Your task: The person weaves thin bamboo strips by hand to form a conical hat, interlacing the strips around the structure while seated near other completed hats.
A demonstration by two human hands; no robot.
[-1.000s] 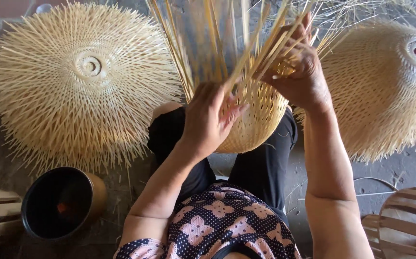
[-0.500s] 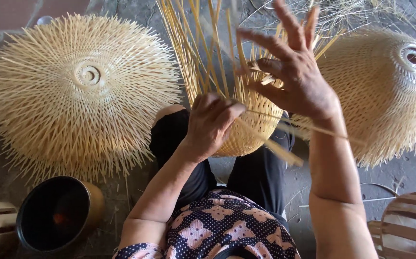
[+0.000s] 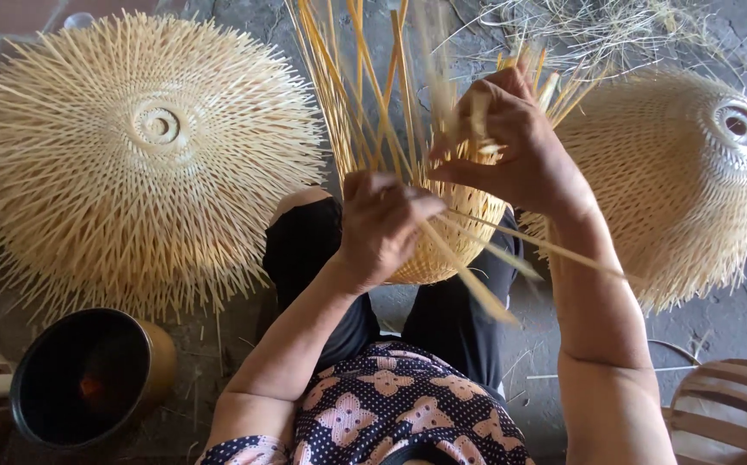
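I see the half-woven bamboo basket resting on the person's lap, between the knees, its loose strips standing up and fanning out above the woven part. My left hand is curled against the near side of the basket, fingers closed on a strip at the rim. My right hand is higher, on the far side, pinched shut around a few strips, with some slanting down past the wrist. On the floor to the left lies a wide spiky woven shade, and to the right a domed woven shade just beside the right forearm. A dark round pot sits at lower left.
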